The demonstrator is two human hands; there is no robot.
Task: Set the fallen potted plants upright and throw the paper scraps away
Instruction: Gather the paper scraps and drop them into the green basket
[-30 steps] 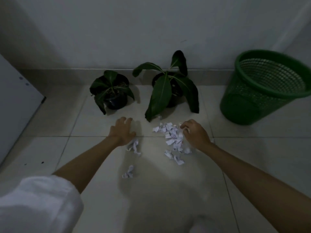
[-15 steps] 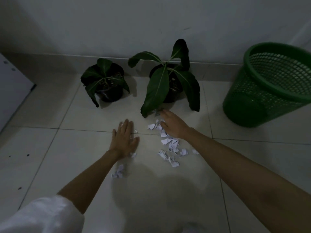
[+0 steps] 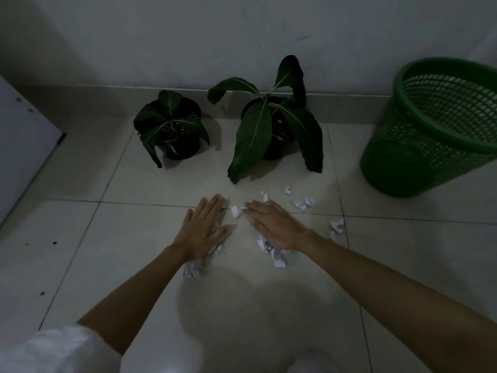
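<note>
Both hands flat, fingers straight and close together, left hand and right hand flanking paper scraps on floor, stray bits at two o'clock nearer right, toward bin.

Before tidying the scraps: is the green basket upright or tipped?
Upright. The green mesh wastebasket stands on its base, open rim up, right of the plants.

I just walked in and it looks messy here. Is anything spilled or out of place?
Yes. Torn white paper scraps litter the floor tiles, under and around the flat left hand and right hand. Both potted plants stand upright, and the green bin stands nearby.
</note>
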